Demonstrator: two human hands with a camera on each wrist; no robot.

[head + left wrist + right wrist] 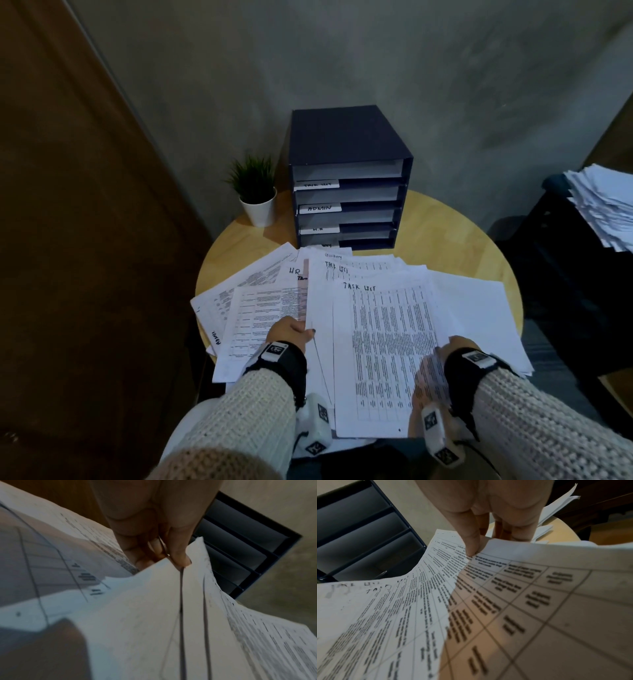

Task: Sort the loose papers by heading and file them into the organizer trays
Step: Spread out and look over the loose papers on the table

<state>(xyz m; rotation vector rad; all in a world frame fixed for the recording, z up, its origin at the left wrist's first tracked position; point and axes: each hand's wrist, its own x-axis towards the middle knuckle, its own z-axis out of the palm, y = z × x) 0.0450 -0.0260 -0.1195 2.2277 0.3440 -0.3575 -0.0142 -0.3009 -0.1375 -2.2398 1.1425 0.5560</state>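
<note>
Head view: both hands hold the task list sheets (383, 342) at lower centre, left hand (289, 334) and right hand (457, 344) on opposite edges, long axis pointing up-frame at the organizer (346, 178)

Left wrist: thumb and fingers (180, 555) pinch the edge

Right wrist: fingers (471, 540) pinch likewise

Matt printed paper sheets (387, 342) lie under both hands. Beyond them, a smooth pale wood table (445, 233) bears a matt navy organizer (342, 137).

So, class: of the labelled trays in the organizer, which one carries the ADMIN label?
The second tray from the top of the dark organizer; TASK LIST is labelled above it, HR below.
</note>
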